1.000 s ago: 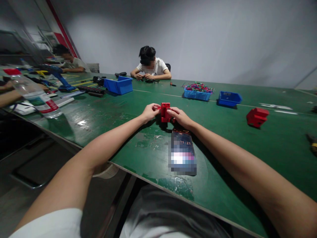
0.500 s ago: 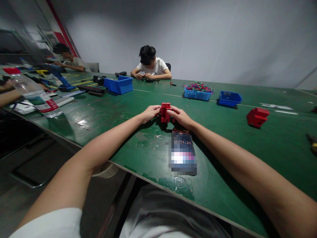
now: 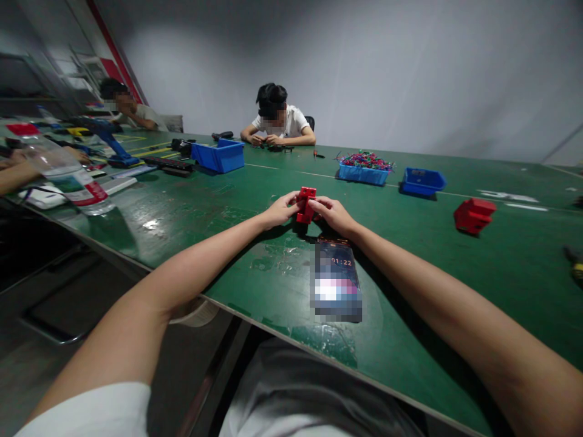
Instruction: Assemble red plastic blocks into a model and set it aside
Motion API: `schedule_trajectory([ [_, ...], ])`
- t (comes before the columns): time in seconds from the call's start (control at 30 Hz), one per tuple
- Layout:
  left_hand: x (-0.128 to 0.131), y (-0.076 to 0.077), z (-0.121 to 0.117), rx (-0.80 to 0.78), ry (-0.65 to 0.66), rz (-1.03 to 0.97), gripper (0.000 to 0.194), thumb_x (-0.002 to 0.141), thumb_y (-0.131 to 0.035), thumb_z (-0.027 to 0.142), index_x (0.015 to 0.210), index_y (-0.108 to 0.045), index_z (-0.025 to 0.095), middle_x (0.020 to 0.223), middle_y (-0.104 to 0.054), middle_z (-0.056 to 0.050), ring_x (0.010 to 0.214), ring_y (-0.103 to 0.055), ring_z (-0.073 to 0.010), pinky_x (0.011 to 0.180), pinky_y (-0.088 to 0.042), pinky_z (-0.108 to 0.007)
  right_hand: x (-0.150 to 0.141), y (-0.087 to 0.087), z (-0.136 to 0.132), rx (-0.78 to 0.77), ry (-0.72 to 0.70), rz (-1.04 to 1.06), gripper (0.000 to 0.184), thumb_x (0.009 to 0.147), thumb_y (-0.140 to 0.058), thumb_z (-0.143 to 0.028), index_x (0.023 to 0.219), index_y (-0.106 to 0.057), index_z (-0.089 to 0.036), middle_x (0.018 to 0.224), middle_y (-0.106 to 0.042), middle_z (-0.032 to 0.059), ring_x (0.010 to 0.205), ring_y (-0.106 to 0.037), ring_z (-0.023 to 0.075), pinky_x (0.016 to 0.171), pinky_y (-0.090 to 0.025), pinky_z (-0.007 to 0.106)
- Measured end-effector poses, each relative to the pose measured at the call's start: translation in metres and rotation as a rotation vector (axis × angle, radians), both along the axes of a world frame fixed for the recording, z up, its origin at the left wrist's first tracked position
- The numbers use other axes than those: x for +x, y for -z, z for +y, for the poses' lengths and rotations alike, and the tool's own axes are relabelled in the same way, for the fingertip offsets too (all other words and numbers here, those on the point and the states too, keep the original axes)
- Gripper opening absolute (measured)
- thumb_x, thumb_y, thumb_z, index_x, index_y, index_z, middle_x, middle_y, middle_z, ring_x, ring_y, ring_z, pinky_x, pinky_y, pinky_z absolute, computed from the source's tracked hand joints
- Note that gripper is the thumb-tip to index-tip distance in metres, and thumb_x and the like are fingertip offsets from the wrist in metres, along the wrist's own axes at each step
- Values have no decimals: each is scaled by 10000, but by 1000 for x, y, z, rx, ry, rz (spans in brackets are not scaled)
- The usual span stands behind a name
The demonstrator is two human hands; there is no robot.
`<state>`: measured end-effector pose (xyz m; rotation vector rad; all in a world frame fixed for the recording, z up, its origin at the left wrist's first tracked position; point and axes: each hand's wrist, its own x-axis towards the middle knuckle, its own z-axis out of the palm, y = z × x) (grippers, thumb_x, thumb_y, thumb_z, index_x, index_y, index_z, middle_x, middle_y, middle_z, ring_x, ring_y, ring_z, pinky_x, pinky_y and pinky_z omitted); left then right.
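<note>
Between my two hands stands a small red block (image 3: 305,207) with a notched side and holes in its top. My left hand (image 3: 285,209) grips its left side, fingertips closed on the edge. On the other side my right hand (image 3: 333,213) pinches it with thumb and fingers. The block is upright, at or just above the green table (image 3: 273,267); a dark shadow lies beneath it. Just nearer to me a phone (image 3: 339,279) lies face up, showing 01:22.
Farther back are a blue bin with coloured wires (image 3: 364,173), another blue bin (image 3: 421,182) and a larger blue bin (image 3: 218,156). A second red block (image 3: 475,215) sits right. A plastic bottle (image 3: 68,176) and a cordless drill (image 3: 112,142) stand left. A person (image 3: 282,121) works opposite.
The red block has shifted slightly right and turned a little in my hands. Both hands keep hold of it. The phone's display went from 01:21 to 01:22.
</note>
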<state>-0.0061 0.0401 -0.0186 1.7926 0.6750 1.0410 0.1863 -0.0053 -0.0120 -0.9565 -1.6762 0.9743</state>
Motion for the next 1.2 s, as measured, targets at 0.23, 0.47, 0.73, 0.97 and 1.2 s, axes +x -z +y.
schedule_trajectory([
  [0.23,1,0,-3,-91,-115,-36,395,786,-747,337,1109,-605,158,1049,-685,-75,866,-629,-142,784,-479,-254,-2,2,4,-68,11,83,651,752,-553,-787,863,-696,-162,913,-728,96,815,-676,207,711,-531,314],
  [0.47,1,-6,-6,-175,-234,27,320,775,-651,115,1088,-588,141,657,-622,46,557,-528,-79,565,-361,-180,10,11,16,30,464,-182,295,722,-729,-468,731,-648,-185,704,-706,58,675,-648,198,683,-510,323],
  [0.73,3,-13,-12,-169,-245,65,386,764,-615,96,1149,-585,123,637,-623,45,568,-544,-101,600,-385,-199,13,11,15,32,517,-259,284,738,-726,-379,919,-635,-181,769,-709,50,711,-672,194,720,-527,337],
  [0.97,3,-15,-15,-153,-242,75,381,782,-567,77,1160,-593,112,683,-642,32,578,-542,-92,599,-393,-194,14,9,17,166,418,-558,513,739,-769,-363,1187,-664,-137,1106,-692,160,934,-671,255,894,-507,408],
  [1.2,3,-14,-13,-148,-231,92,402,774,-545,75,1173,-598,96,698,-663,16,570,-556,-101,593,-409,-202,13,10,14,214,340,-619,279,786,-704,-311,1031,-685,-178,1026,-716,98,888,-658,229,866,-510,392],
])
